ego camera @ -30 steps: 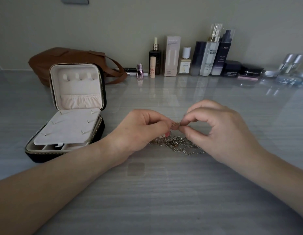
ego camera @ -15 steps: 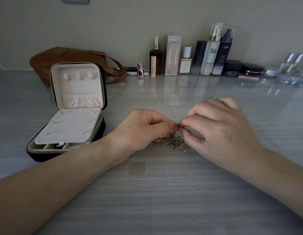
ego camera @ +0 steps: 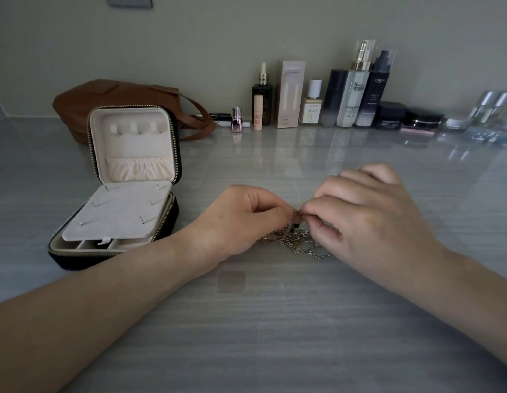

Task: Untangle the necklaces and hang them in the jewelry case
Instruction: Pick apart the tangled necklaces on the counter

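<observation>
Tangle of fine silver and gold chain necklaces (ego camera: 294,242) lies on the grey wood-grain tabletop (ego camera: 275,321) at centre, its top strands pinched up between my left hand (ego camera: 241,219) and right hand (ego camera: 368,219). Both have fingers curled, thumb and forefinger tips almost meeting, and the right hand covers the heap's right end. Black zip jewelry case with cream lining (ego camera: 133,143) stands open well to the left with its lid upright; a brown leather bag (ego camera: 104,97) sits behind it, and a row of cosmetic bottles and jars (ego camera: 345,100) lines the wall.
</observation>
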### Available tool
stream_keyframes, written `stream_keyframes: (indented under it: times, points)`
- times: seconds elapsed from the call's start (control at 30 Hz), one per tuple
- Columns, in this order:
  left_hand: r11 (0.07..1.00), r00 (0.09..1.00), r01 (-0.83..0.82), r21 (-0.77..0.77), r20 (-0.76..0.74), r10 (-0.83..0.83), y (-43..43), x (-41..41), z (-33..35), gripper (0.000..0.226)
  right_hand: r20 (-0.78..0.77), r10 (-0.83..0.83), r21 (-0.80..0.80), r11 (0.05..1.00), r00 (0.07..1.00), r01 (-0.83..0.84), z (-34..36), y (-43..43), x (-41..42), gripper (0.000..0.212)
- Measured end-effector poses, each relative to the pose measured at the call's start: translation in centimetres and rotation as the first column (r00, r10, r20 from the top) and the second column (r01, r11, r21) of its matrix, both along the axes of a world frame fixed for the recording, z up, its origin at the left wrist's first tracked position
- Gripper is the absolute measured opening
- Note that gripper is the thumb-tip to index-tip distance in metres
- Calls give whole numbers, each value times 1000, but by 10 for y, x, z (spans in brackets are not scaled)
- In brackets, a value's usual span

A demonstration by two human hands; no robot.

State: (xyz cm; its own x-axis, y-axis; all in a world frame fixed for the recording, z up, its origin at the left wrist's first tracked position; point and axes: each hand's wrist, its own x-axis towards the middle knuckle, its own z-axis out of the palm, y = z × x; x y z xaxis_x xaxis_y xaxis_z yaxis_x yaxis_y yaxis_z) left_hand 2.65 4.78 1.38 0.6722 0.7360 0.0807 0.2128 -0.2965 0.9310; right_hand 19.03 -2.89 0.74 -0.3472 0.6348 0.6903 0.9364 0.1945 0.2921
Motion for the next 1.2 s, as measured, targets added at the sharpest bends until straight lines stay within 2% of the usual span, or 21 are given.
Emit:
stream_keyframes:
  times: [0.1, 0.17, 0.3, 0.4, 0.5, 0.6, 0.73, 0.87, 1.03, 1.2]
  points:
    - [1000, 1000, 5, -5, 9, -5, 0, 0, 0, 17, -69, -10, -38, 999, 998, 7, 1, -1, -1, 17]
    - [1000, 1000, 14, -14, 10, -13, 0, 0, 0, 16, -188, -26, -102, 995, 982, 6, 1, -1, -2, 16]
    - [999, 1000, 21, -29, 19, -21, 0, 0, 1, 14, -444, -33, -211, 975, 895, -68, 3, -1, -3, 14]
    - [999, 999, 20, -25, 28, -19, 0, 0, 1, 15, -595, -34, -263, 952, 803, -155, 9, -3, -6, 2]
    - [1000, 999, 11, -28, 53, -9, 0, 0, 0, 15, -776, -83, -298, 922, 625, -247, 16, -5, -6, 14]
    - [999, 998, 20, -42, 68, -17, 0, 0, 0, 9, -921, -164, -294, 888, 353, -354, 20, -4, -6, 16]
    - [999, 996, 17, -47, 90, -13, 2, 1, -1, 9, -958, -269, -287, 871, 102, -397, 20, -2, -1, 20]
    - [998, 995, 18, -52, 101, -13, 3, 2, -2, 11, -940, -328, -245, 837, -90, -489, 22, -1, 0, 26]
    - [999, 995, 14, -50, 102, -9, 2, 2, -2, 9, -933, -328, -208, 831, -151, -516, 25, -1, -3, 28]
    - [999, 995, 17, -39, 102, -13, 2, 2, -2, 8, -927, -354, -231, 803, -127, -550, 27, -4, -4, 25]
